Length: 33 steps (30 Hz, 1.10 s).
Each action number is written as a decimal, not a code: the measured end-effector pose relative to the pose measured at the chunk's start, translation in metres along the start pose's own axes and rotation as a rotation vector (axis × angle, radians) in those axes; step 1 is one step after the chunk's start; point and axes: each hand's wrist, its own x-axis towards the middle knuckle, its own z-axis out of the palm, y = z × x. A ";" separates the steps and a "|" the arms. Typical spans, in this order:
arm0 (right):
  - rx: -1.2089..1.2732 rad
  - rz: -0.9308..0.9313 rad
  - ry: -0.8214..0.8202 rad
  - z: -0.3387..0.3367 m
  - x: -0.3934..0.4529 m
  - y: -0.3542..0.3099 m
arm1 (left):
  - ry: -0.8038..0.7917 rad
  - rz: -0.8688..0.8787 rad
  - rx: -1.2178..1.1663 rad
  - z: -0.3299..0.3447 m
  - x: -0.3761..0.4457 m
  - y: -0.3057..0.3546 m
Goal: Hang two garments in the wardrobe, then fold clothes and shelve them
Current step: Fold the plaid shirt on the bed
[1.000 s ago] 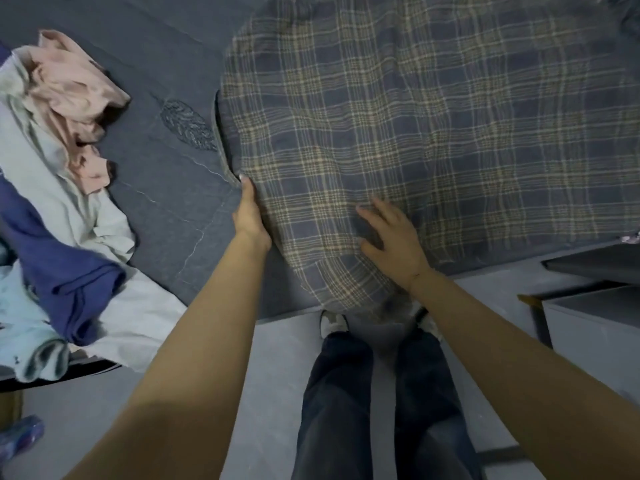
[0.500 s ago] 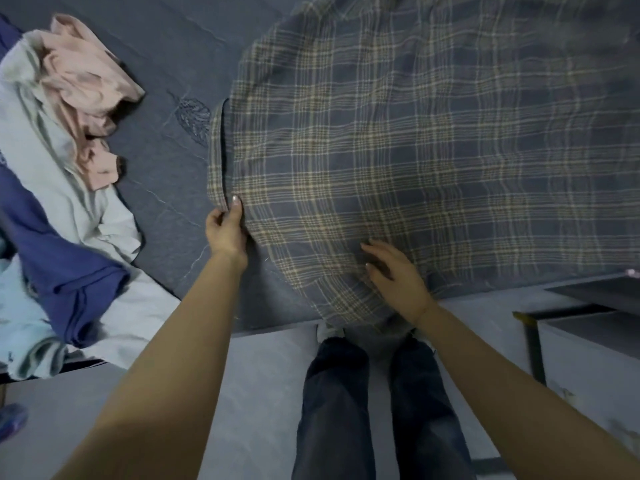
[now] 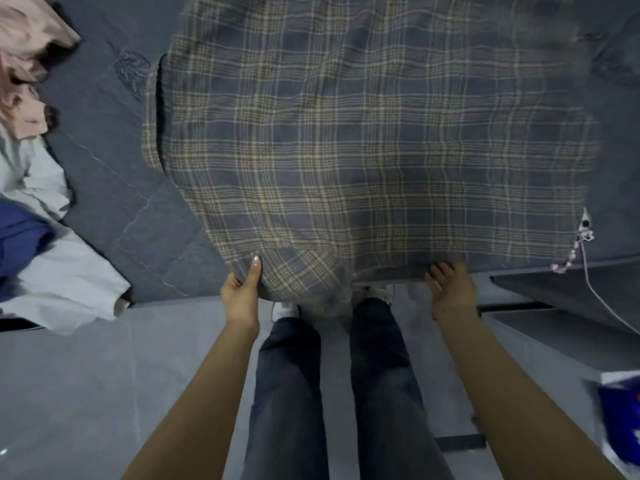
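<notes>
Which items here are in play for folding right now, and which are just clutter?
In play: plaid shirt; left hand and right hand at its near hem; bed.
Clutter: clothes pile (likely next); cable; blue packet.

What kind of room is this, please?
Probably a bedroom: a plaid garment lies spread on a grey bed, loose clothes are piled at its left, and the floor is tiled.
</notes>
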 end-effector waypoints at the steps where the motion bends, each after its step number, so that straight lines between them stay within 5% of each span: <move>1: 0.057 0.005 -0.014 -0.003 0.007 -0.012 | 0.029 0.021 0.002 0.001 -0.004 -0.003; 6: 0.305 0.041 -0.098 -0.010 0.031 -0.063 | 0.118 0.062 -0.057 0.005 -0.012 -0.001; 11: 0.240 -0.024 -0.042 -0.062 0.061 -0.096 | 0.271 0.121 -0.188 -0.011 -0.013 -0.005; 19: 0.149 0.095 0.046 -0.100 0.086 -0.095 | 0.285 0.047 -0.027 -0.023 -0.007 -0.005; 27: 0.251 -0.013 0.131 -0.099 0.064 -0.125 | 0.402 -0.014 0.145 -0.024 -0.024 0.022; 33: 0.260 -0.036 -0.086 -0.082 0.044 -0.201 | 0.435 -0.062 -0.044 0.004 -0.030 0.101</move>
